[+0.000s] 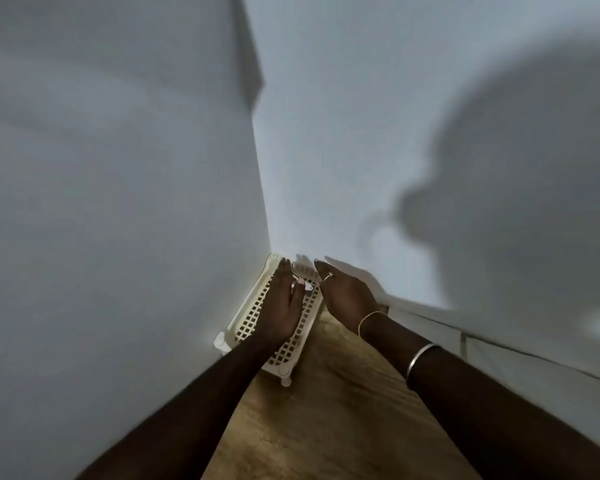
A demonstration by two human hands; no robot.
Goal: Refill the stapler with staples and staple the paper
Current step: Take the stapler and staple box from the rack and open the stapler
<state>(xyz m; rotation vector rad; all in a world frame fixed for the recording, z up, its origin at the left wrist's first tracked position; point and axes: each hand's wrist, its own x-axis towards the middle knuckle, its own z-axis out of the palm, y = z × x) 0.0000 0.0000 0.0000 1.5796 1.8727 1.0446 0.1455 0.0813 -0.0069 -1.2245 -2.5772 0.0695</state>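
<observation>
over in the wall corner, above the white perforated plastic rack (248, 317) on the wooden tabletop (326, 410), the left hand (279, 308) reaches straight-fingered at what looks like a small pink-and-white stapler (305, 287), probably to lift it out, can't tell if it's pinched, while the right hand (347, 296) hovers relaxed, empty.

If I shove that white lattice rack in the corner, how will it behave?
Probably light: the rack is thin, open-grid plastic. Likely stiff enough to move as one piece, since its rim looks moulded. It stands on short feet on the wooden table, so it may skid or tip rather than glide.
</observation>
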